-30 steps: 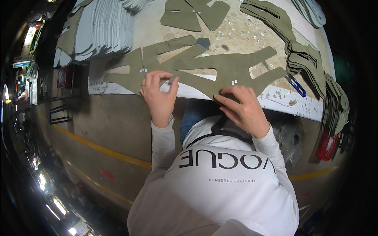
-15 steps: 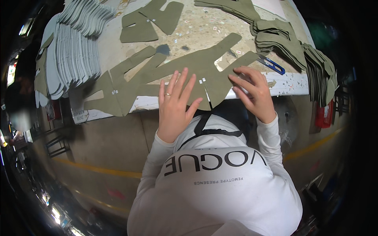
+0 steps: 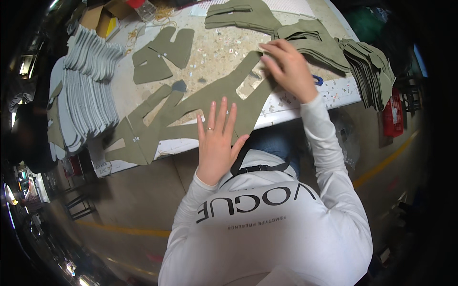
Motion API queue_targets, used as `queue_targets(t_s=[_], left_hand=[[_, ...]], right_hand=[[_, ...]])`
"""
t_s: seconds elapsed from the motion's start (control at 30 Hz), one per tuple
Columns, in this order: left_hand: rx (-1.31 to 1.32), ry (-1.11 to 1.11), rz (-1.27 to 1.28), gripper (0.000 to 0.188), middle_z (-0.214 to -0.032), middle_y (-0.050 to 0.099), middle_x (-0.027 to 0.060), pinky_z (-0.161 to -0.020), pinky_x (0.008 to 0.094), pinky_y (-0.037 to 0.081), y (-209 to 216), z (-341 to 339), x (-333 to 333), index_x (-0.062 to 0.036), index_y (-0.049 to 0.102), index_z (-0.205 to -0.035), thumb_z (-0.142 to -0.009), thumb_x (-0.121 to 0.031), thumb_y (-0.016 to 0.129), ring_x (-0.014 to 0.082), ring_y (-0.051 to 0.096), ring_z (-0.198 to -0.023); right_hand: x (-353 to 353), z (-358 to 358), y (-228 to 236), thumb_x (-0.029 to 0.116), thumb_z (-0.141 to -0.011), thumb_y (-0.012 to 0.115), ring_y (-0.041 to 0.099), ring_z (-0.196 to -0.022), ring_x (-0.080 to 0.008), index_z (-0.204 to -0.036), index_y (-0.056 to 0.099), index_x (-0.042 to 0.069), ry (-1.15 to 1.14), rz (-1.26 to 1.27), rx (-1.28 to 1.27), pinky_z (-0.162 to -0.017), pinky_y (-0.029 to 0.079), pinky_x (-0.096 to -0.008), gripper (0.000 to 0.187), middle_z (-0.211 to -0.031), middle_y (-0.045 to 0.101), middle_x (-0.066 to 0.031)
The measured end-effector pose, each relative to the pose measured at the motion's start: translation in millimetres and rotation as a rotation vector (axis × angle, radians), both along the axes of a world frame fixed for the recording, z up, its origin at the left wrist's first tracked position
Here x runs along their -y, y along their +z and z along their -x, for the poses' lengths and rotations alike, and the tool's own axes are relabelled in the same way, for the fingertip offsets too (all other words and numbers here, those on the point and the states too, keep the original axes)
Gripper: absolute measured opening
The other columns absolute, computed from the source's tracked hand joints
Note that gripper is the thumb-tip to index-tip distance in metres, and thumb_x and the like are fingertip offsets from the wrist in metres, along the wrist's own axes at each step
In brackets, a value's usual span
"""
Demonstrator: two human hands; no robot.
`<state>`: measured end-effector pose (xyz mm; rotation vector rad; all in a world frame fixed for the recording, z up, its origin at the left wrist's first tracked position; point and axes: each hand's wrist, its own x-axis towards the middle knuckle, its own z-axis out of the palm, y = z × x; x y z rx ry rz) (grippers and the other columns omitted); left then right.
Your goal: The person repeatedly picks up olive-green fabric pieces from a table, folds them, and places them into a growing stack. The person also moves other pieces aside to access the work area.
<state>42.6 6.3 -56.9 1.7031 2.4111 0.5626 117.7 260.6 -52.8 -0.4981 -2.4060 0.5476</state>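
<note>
My left hand point(image 3: 215, 155) lies flat, fingers spread, on a large olive cut-out piece point(image 3: 245, 112) with slots and long straps. My right hand point(image 3: 290, 66) is over the piece's upper right, its bent fingers apart at the far strap's tip; whether they grip it I cannot tell. Part of the right strap is hidden under this hand. To the left lies a similar olive piece point(image 3: 152, 119) with a small white tag, and farther back another olive piece point(image 3: 162, 55). Blue-handled thread snips point(image 3: 317, 80) show just past my right wrist, mostly covered.
Grey-blue cut pieces point(image 3: 88, 100) are stacked on the table's left. Olive stacks point(image 3: 310, 40) stand at the far right, and one stack point(image 3: 366, 69) hangs over the right edge. An open cardboard box point(image 3: 98, 19) is at the back left. A red basket point(image 3: 393, 112) stands beyond the table.
My right hand has moved away from me, from the piece's right side to its far strap tip, now covering most of the snips. My left hand stays flat. The view has shifted.
</note>
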Motion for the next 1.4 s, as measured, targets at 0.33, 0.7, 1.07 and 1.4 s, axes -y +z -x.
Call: queue_targets(t_s=[0.33, 0.7, 1.07, 1.4], left_hand=[[-0.069, 0.051, 0.023, 0.072, -0.158, 0.025, 0.0111, -0.115, 0.0575, 0.017, -1, -6, -2, -0.0105, 0.031, -0.151, -0.091, -0.039, 0.059, 0.0336, 0.024, -0.145], [-0.174, 0.218, -0.326, 0.038, -0.122, 0.061, 0.0156, -0.089, 0.0422, 0.048, 72, 128, 4, -0.008, 0.064, -0.117, -0.086, -0.029, 0.069, 0.0331, 0.06, -0.107], [-0.19, 0.693, -0.276, 0.03, -0.086, 0.064, 0.0086, -0.072, 0.0384, 0.051, -23, 248, -1, -0.0076, 0.069, -0.094, -0.076, -0.029, 0.079, 0.0258, 0.064, -0.08], [-0.113, 0.729, -0.32, 0.031, -0.09, 0.065, 0.0096, -0.072, 0.0374, 0.052, -17, 244, -2, -0.0079, 0.071, -0.097, -0.073, -0.024, 0.081, 0.0255, 0.065, -0.081]], right_hand=[[7, 20, 0, 0.015, -0.081, 0.069, 0.061, -0.081, -0.0314, -0.082, 0.061, 0.004, -0.073, 0.002, -0.03, -0.07, 0.049, -0.0414, 0.014, -0.08, 0.063, -0.0115], [4, 78, 58, 0.024, -0.084, 0.069, 0.062, -0.088, -0.0296, -0.095, 0.067, 0.009, 0.078, -0.149, -0.026, -0.074, 0.052, -0.0412, 0.019, -0.085, 0.064, -0.0094], [4, 197, -29, 0.023, -0.082, 0.07, 0.054, -0.105, -0.0319, -0.104, 0.067, 0.007, 0.055, -0.079, -0.001, -0.084, 0.051, -0.0415, 0.027, -0.107, 0.058, -0.0137], [16, 191, -25, 0.01, -0.077, 0.069, 0.054, -0.106, -0.0299, -0.104, 0.067, 0.009, 0.115, -0.272, -0.125, -0.086, 0.049, -0.0404, 0.027, -0.105, 0.058, -0.009]])
